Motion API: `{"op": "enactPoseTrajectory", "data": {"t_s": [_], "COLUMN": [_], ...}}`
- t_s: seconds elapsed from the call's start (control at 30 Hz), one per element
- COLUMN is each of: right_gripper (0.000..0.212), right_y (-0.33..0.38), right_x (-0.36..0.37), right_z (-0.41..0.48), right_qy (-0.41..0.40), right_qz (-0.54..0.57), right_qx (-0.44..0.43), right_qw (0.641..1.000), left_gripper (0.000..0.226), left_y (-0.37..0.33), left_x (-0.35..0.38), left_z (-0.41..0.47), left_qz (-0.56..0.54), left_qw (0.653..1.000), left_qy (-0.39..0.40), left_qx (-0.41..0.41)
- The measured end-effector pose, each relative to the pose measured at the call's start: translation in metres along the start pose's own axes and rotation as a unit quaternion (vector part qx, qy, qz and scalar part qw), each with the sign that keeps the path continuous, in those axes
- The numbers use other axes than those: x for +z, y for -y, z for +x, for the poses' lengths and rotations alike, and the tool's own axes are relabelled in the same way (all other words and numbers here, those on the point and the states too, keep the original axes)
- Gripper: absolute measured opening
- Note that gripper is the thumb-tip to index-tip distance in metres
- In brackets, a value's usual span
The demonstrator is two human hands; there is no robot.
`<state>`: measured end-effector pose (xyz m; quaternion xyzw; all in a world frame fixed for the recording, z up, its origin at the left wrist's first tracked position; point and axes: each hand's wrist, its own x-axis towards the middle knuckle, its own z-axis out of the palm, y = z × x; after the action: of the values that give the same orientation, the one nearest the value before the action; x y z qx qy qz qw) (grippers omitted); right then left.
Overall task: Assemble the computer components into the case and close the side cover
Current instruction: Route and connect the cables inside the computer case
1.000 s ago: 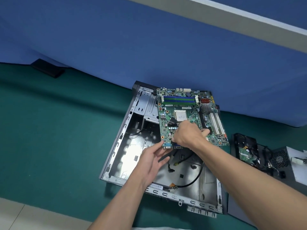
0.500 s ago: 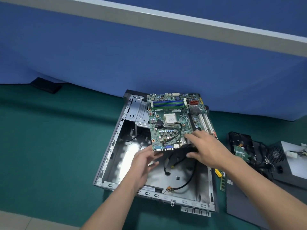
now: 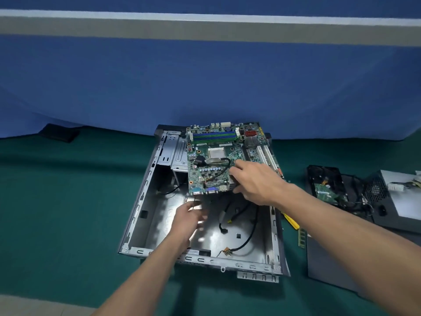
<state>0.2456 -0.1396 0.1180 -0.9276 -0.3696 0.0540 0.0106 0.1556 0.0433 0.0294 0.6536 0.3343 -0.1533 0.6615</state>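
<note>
Surroundings, clock positions taken from the open case [image 3: 136, 208]:
- Green mat [image 3: 57, 201] under everything; blue partition [image 3: 205, 87] along the 12 o'clock side.
- Small black object [image 3: 59, 133] at 10 o'clock, well apart, against the partition.
- Hard drive [image 3: 325, 181] at 3 o'clock, board side up, with a tangle of black leads beside it.
- Power supply [image 3: 401, 197] past the drive, also at 3 o'clock.
- Grey side cover [image 3: 330, 270] lying flat at 4 o'clock.
- Yellow-handled tool [image 3: 290, 221] and memory stick [image 3: 301, 238] between case wall and cover.

In the way:
- Loose black cables [image 3: 248, 236] sprawled on the case floor, right beneath the board.
- Metal drive cage [image 3: 175, 151] in the case's 11 o'clock corner, just beside the board's left edge.
- One black lead draped over the board itself, near the processor socket.

Task item: motherboard [image 3: 218, 160], held over the 12 o'clock half of the case, not seated.
- Long axis roughly 6 to 12 o'clock, matching the case.
- Port edge with blue connectors faces 6 o'clock; memory slots sit at the 12 o'clock end; white expansion slots run along the 3 o'clock side.
- Near edge is lifted off the floor, so the board tilts.

Hands:
- Right hand [image 3: 257, 181] pinches the board's near right corner, fingers on top and thumb underneath.
- Left hand [image 3: 189, 217], blurred, hovers over the case floor below the port edge, fingers loosely spread, holding nothing.
</note>
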Motion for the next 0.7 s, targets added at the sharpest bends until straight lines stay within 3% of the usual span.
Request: {"op": "enactPoseTrajectory", "data": {"t_s": [0.1, 0.23, 0.3, 0.37, 0.47, 0.63, 0.7], "right_gripper": [0.033, 0.034, 0.036, 0.037, 0.035, 0.038, 0.039], "right_y": [0.001, -0.006, -0.012, -0.018, -0.027, -0.038, -0.039], "right_x": [-0.012, -0.019, -0.023, -0.026, -0.027, -0.030, -0.033], "right_z": [-0.007, -0.029, -0.040, -0.050, -0.065, -0.085, -0.089], "right_qy": [-0.016, -0.038, -0.055, -0.066, -0.077, -0.087, -0.088], "right_qz": [0.020, 0.034, 0.046, 0.055, 0.057, 0.064, 0.072], "right_qx": [-0.004, 0.011, 0.027, 0.043, 0.056, 0.069, 0.066], "right_qw": [1.000, 0.999, 0.997, 0.995, 0.994, 0.992, 0.991], "left_gripper": [0.025, 0.038, 0.048, 0.062, 0.066, 0.026, 0.020], "left_y": [0.007, 0.008, 0.006, 0.007, 0.009, 0.018, 0.012], "left_x": [0.007, 0.026, 0.041, 0.058, 0.087, 0.113, 0.108], "left_z": [0.001, 0.000, -0.001, -0.001, 0.000, 0.004, 0.005], "left_qz": [0.196, 0.385, 0.454, 0.481, 0.496, 0.450, 0.445], "left_qw": [0.979, 0.907, 0.864, 0.845, 0.835, 0.867, 0.872], "left_qy": [0.043, 0.145, 0.187, 0.209, 0.224, 0.194, 0.167], "left_qx": [0.037, 0.092, 0.109, 0.104, 0.085, 0.090, 0.121]}}
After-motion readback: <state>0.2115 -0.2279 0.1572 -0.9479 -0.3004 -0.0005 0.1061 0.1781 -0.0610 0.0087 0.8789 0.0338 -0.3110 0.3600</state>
